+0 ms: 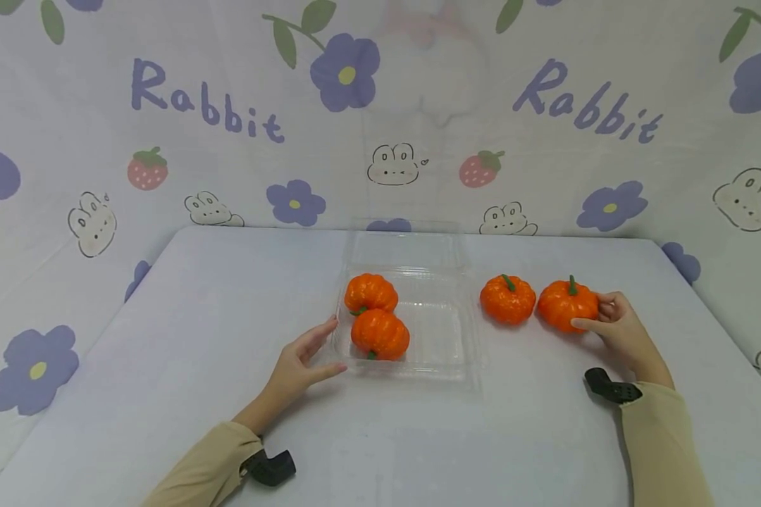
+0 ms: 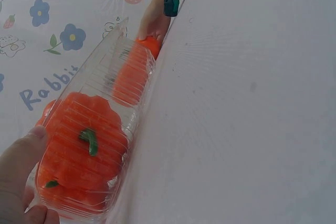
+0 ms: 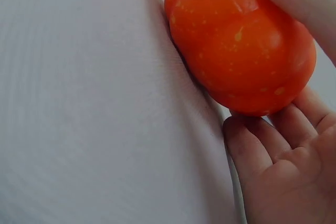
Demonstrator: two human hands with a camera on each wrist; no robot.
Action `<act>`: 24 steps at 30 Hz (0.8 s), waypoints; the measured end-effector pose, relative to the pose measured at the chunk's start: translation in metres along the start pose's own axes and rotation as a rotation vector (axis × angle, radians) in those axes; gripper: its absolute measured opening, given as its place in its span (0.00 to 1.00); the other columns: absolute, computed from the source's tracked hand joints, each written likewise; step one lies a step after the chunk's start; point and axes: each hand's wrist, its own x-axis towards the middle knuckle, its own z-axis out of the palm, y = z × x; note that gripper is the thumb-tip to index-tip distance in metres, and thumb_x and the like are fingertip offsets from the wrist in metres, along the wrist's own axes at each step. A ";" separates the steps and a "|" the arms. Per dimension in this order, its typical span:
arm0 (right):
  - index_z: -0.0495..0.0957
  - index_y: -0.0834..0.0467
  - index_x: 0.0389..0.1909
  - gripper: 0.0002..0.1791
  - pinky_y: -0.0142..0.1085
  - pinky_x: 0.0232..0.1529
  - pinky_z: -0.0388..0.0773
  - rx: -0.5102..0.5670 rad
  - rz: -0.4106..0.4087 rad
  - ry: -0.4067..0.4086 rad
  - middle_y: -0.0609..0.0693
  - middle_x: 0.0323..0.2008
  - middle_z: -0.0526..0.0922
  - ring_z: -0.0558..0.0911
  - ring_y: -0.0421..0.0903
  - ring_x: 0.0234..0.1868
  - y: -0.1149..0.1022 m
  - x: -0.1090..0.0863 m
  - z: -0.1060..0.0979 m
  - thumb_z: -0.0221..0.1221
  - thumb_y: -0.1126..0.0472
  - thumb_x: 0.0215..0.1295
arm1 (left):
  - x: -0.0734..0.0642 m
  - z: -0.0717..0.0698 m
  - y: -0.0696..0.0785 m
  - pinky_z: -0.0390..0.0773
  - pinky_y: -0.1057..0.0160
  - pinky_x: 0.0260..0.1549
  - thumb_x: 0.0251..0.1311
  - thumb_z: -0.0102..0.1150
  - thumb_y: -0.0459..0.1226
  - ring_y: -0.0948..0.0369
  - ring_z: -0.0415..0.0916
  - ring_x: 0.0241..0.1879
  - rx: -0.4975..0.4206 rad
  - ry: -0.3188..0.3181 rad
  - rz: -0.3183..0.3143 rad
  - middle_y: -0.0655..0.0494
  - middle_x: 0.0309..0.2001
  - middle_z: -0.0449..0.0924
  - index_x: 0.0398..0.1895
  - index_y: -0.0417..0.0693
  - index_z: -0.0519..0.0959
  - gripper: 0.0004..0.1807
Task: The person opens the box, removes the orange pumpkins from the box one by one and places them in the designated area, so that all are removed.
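A clear plastic clamshell box [image 1: 434, 331] stands with its lid [image 1: 406, 248] raised at the back. In its left half sit two small orange pumpkins, one [image 1: 373, 290] behind the other [image 1: 382, 334]. My left hand [image 1: 297, 365] touches the box's front left corner, fingers along the side and thumb toward the front. Far to the right, my right hand [image 1: 629, 339] grips an orange pumpkin [image 1: 563, 305] with a green stem, thumb in front and fingers behind. In the right wrist view this pumpkin [image 3: 241, 45] appears low over the white surface.
Another orange pumpkin [image 1: 507, 301] sits between the box and the gripped one. The white table [image 1: 241, 282] ends at a hanging cloth [image 1: 418, 105] printed with rabbits and flowers. Each wrist carries a black camera mount, such as the right one [image 1: 611, 387].
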 end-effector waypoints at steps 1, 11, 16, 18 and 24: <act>0.54 0.46 0.44 0.24 0.27 0.51 0.67 0.006 0.003 -0.008 0.67 0.61 0.55 0.66 0.36 0.47 0.001 0.000 0.000 0.61 0.52 0.57 | 0.000 0.000 0.000 0.53 0.47 0.57 0.43 0.62 0.18 0.47 0.54 0.61 0.001 0.000 -0.003 0.31 0.59 0.58 0.57 0.22 0.61 0.34; 0.44 0.43 0.63 0.38 0.51 0.60 0.48 0.090 0.040 -0.107 0.67 0.66 0.42 0.49 0.59 0.64 -0.001 0.003 -0.002 0.58 0.54 0.60 | -0.001 0.000 -0.001 0.54 0.48 0.57 0.42 0.62 0.19 0.46 0.55 0.61 0.008 0.008 -0.003 0.32 0.59 0.58 0.57 0.23 0.62 0.34; 0.35 0.51 0.70 0.47 0.55 0.60 0.42 0.078 0.035 -0.146 0.61 0.68 0.34 0.40 0.60 0.65 -0.003 0.003 -0.004 0.57 0.54 0.60 | -0.001 0.000 -0.003 0.54 0.47 0.57 0.43 0.62 0.19 0.47 0.54 0.61 0.002 0.006 0.002 0.32 0.60 0.58 0.56 0.22 0.61 0.34; 0.37 0.55 0.70 0.47 0.55 0.60 0.43 0.046 0.039 -0.135 0.61 0.68 0.35 0.40 0.60 0.65 -0.004 0.002 -0.005 0.57 0.52 0.60 | 0.000 0.000 -0.003 0.53 0.47 0.57 0.43 0.62 0.19 0.46 0.54 0.61 0.003 0.004 0.003 0.32 0.60 0.58 0.57 0.22 0.61 0.34; 0.40 0.60 0.69 0.48 0.56 0.60 0.46 -0.001 0.047 -0.083 0.63 0.67 0.40 0.45 0.63 0.64 -0.004 0.001 -0.003 0.58 0.48 0.58 | 0.000 0.000 -0.003 0.53 0.46 0.57 0.43 0.62 0.19 0.45 0.54 0.61 0.013 0.003 0.007 0.31 0.59 0.58 0.57 0.23 0.62 0.34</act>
